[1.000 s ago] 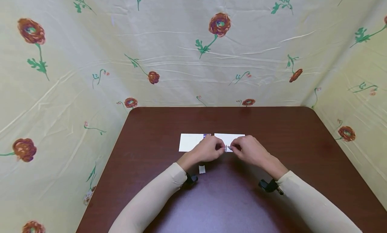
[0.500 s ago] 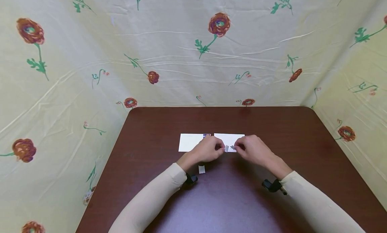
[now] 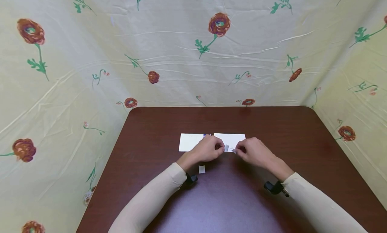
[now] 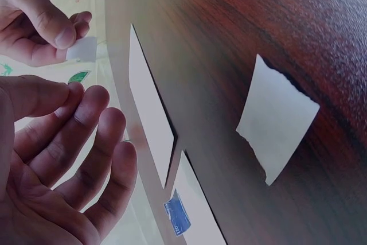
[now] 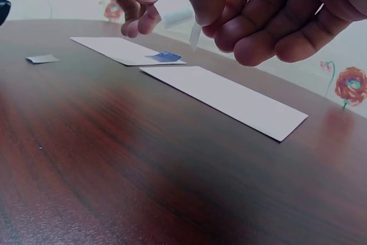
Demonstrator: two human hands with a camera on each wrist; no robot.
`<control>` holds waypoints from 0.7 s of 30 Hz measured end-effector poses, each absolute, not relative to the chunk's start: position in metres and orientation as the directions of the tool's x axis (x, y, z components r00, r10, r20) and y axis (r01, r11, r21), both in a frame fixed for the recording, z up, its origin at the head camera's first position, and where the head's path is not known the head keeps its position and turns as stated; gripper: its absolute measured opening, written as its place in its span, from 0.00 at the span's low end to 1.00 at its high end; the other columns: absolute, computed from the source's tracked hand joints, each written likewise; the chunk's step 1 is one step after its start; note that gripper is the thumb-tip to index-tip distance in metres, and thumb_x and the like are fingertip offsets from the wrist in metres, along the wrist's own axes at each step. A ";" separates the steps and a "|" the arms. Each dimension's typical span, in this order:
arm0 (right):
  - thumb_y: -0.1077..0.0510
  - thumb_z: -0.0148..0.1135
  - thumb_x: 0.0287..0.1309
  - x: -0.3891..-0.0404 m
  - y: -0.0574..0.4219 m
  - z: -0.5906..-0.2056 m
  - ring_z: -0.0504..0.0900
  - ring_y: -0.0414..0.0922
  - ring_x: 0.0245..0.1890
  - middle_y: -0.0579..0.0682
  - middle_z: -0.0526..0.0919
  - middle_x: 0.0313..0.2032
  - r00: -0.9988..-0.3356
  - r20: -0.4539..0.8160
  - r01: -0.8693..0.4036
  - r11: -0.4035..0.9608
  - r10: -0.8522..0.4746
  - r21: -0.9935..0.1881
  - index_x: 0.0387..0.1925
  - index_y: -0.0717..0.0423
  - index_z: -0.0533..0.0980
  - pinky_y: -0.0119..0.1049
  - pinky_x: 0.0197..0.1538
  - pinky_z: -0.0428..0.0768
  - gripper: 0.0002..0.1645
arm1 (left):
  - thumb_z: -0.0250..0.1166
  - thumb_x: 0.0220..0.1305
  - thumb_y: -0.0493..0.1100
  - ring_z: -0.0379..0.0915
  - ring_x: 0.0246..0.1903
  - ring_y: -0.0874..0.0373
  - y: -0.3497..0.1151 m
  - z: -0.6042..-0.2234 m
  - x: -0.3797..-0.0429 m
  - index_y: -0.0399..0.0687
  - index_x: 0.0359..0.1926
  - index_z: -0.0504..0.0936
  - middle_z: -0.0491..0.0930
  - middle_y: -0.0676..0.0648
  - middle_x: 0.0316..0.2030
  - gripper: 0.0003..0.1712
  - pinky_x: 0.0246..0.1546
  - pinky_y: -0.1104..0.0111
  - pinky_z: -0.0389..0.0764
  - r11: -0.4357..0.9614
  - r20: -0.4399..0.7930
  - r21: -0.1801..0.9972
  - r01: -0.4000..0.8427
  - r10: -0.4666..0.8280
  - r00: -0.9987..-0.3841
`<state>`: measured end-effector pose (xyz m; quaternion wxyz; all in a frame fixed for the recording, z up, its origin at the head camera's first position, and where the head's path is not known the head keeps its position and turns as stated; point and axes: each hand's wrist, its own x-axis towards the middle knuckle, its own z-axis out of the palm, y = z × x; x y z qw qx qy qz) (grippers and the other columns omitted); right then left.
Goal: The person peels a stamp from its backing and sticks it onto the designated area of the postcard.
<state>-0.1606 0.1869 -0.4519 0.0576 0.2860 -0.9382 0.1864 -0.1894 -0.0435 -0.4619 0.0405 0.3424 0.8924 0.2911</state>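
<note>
My left hand (image 3: pixel 208 148) pinches a small stamp (image 5: pixel 175 10) between thumb and forefinger; its pale back and serrated edge show in the right wrist view. Close by on the right, my right hand (image 3: pixel 253 150) pinches a small white paper scrap (image 4: pixel 82 49) by thumb and fingertip. Both pieces are held above the near edge of the right white envelope-like rectangle (image 3: pixel 229 138). To its left lies a matching white rectangle (image 3: pixel 190 141), with a blue stamp (image 4: pixel 178 213) at its upper right corner. The printed face of the held stamp is hidden.
A torn white paper piece (image 3: pixel 202 169) lies on the brown table (image 3: pixel 157 125), just below the left wrist. Flowered sheeting (image 3: pixel 181 58) hangs behind the table and along both sides. Each wrist wears a black camera.
My right hand has moved slightly right, away from the left hand, with the paper scrap. A gap now shows between the two pieces. The left hand has hardly moved.
</note>
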 end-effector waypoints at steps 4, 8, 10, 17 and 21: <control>0.57 0.70 0.56 -0.159 0.187 -0.454 0.69 0.33 0.18 0.34 0.78 0.20 -0.834 0.190 -0.551 0.764 -0.518 -0.336 0.27 0.47 0.84 0.29 0.26 0.71 0.04 | 0.64 0.64 0.42 0.69 0.22 0.69 -0.044 -0.462 -0.190 0.50 0.33 0.88 0.80 0.60 0.23 0.07 0.27 0.76 0.71 0.597 0.130 0.544 0.589 0.634 -0.763; 0.56 0.70 0.56 -0.159 0.186 -0.458 0.68 0.33 0.18 0.33 0.75 0.18 -0.830 0.166 -0.554 0.753 -0.532 -0.356 0.25 0.45 0.83 0.28 0.25 0.70 0.06 | 0.64 0.64 0.41 0.69 0.22 0.69 -0.045 -0.462 -0.191 0.51 0.33 0.88 0.80 0.60 0.23 0.07 0.27 0.77 0.71 0.598 0.134 0.541 0.591 0.632 -0.763; 0.56 0.69 0.57 -0.158 0.185 -0.460 0.68 0.32 0.17 0.32 0.73 0.17 -0.825 0.153 -0.559 0.744 -0.544 -0.365 0.24 0.44 0.82 0.28 0.25 0.69 0.07 | 0.64 0.64 0.41 0.69 0.22 0.70 -0.045 -0.463 -0.191 0.52 0.32 0.87 0.80 0.60 0.23 0.07 0.27 0.77 0.71 0.599 0.134 0.541 0.590 0.631 -0.764; 0.57 0.67 0.58 -0.155 0.182 -0.467 0.67 0.31 0.18 0.32 0.73 0.16 -0.815 0.067 -0.551 0.735 -0.575 -0.395 0.22 0.41 0.80 0.28 0.24 0.69 0.11 | 0.63 0.64 0.42 0.70 0.23 0.69 -0.045 -0.462 -0.190 0.50 0.33 0.88 0.80 0.61 0.23 0.08 0.30 0.75 0.72 0.603 0.138 0.531 0.595 0.631 -0.763; 0.58 0.67 0.58 -0.152 0.181 -0.472 0.67 0.31 0.18 0.32 0.72 0.17 -0.812 0.033 -0.542 0.733 -0.582 -0.412 0.21 0.42 0.80 0.28 0.24 0.69 0.11 | 0.63 0.65 0.43 0.71 0.23 0.69 -0.046 -0.462 -0.190 0.50 0.33 0.89 0.80 0.61 0.23 0.08 0.36 0.72 0.72 0.609 0.136 0.521 0.597 0.632 -0.763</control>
